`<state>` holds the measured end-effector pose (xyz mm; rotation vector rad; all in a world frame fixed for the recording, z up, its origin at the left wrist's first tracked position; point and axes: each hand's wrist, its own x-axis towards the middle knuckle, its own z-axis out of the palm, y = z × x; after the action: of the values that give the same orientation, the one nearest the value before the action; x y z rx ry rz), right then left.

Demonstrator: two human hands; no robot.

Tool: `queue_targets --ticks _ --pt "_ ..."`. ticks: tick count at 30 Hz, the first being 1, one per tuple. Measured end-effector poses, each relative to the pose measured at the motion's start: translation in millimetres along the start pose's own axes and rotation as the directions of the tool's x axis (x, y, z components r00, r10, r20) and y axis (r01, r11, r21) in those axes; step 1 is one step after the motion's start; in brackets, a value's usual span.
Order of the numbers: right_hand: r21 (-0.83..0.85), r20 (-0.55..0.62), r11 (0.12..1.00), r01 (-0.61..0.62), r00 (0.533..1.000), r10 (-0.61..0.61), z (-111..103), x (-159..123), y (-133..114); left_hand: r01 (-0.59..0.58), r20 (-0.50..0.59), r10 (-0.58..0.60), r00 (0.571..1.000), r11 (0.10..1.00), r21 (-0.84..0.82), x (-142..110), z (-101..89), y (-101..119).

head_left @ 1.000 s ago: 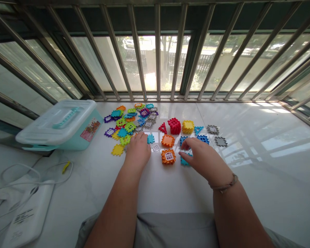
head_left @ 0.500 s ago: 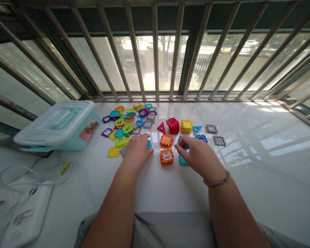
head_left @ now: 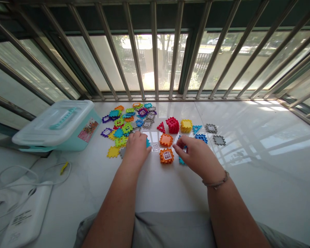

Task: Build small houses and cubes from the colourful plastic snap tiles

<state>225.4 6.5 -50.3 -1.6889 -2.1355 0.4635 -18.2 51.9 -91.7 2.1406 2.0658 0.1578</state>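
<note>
Left hand (head_left: 136, 151) curled at teal waffle tile (head_left: 147, 143), right hand (head_left: 195, 157) just beside orange waffle-block cube (head_left: 166, 156); neither grip's closure can be told.

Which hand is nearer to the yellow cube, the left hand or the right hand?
The right hand is nearer, just below the yellow cube; the left hand is farther, down and to the cube's left.

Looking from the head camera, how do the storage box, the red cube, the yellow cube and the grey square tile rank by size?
1. Teal storage box
2. Red cube and yellow cube: they look about alike, so I can't rank them
3. Grey square tile
</note>
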Motion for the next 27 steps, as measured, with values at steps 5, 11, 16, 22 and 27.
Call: queue_targets --ticks 5,11,16,22,27 --pt "0.012 0.002 1.0 -0.007 1.0 0.007 0 0 -1 -0.012 0.004 0.012 1.0 1.0 -0.029 0 1.5 -3" --pt "0.02 0.004 1.0 -0.015 1.0 0.015 -1 0 -1 -0.026 -0.011 0.025 1.0 0.996 -0.087 0 -0.1 -1" --pt "0.033 -0.004 0.999 -0.006 1.0 0.006 -1 0 -1 -0.011 -0.068 0.003 0.998 0.993 -0.12 0 -5.5 2" --pt "0.038 -0.017 0.999 0.011 1.0 -0.01 -2 -1 -1 -0.034 -0.209 -0.026 0.977 0.96 -0.278 -3 -11.3 6" --pt "0.036 -0.008 0.999 0.001 1.0 -0.001 -1 0 -1 -0.046 -0.286 -0.075 0.955 0.919 -0.391 -4 -11.7 6"
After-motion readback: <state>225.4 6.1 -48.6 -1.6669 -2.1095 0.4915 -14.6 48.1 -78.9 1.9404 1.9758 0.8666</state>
